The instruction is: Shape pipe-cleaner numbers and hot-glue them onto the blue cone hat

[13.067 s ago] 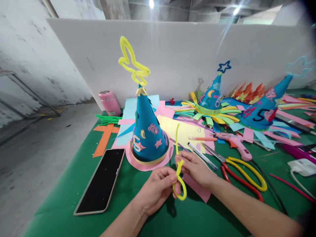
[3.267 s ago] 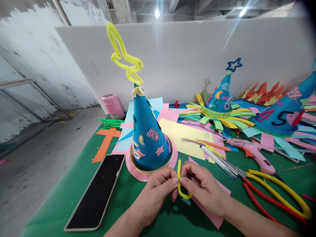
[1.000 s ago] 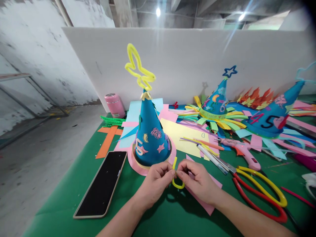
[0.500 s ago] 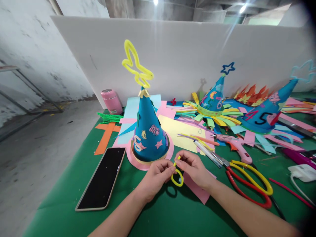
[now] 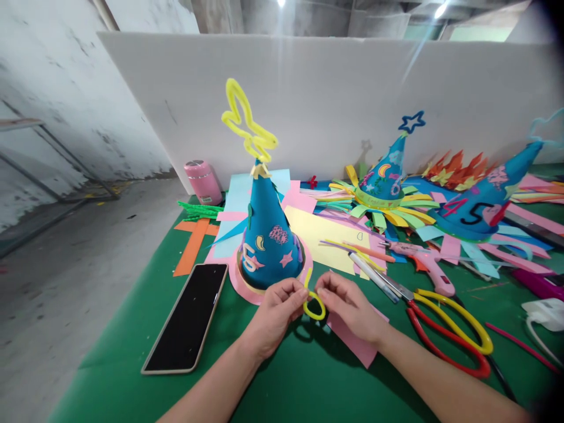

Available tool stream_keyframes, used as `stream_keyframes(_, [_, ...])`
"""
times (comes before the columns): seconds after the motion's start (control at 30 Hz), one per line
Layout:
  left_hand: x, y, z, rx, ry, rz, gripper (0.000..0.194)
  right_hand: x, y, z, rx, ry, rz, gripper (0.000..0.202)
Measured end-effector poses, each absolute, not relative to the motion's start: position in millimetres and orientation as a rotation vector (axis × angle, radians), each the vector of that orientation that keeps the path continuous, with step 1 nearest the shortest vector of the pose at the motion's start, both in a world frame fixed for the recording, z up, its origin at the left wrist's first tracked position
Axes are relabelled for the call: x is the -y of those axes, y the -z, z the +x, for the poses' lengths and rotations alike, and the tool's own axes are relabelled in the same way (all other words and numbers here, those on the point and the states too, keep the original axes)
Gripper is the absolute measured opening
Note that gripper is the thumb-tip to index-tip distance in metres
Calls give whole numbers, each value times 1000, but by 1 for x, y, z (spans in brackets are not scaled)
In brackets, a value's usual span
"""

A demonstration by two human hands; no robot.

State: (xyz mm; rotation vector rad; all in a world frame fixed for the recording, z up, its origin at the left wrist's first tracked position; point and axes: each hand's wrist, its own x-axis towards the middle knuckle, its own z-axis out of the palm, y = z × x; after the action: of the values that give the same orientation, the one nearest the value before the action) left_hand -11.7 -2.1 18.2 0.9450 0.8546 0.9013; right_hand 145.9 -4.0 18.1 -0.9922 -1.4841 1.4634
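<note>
A yellow pipe cleaner is bent into a loop with a short free end pointing up. My left hand pinches it where the loop crosses. My right hand has its fingers closed at the loop's right side; whether they grip it is hard to make out. Just behind my hands stands a blue paper cone hat with a pink brim, stickers and a number 5. A yellow pipe-cleaner shape tops it. Pink paper lies under my right hand.
A phone lies at the left. Scissors, markers and a pink glue gun are at the right. Further back stand a pink bottle and two more hats, with paper strips around them.
The free end of the yellow pipe cleaner now stands clear of my right fingers, which have moved down to the loop's side. The view has shifted slightly.
</note>
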Motion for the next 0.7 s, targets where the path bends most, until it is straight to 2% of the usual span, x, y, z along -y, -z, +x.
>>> stream_keyframes(0.2, [3,-17,-9,-909,-952,968,24,7,-13,136,1666,-1485,-1043,23])
stream_keyframes(0.5, [4,-16,-6,-993,-1069,954,25,7,-16,135,1550,-1515,-1055,23])
stream_keyframes(0.7, [0,-17,-9,-824,-891,853,26,2,-20,143,1489,-1476,-936,16])
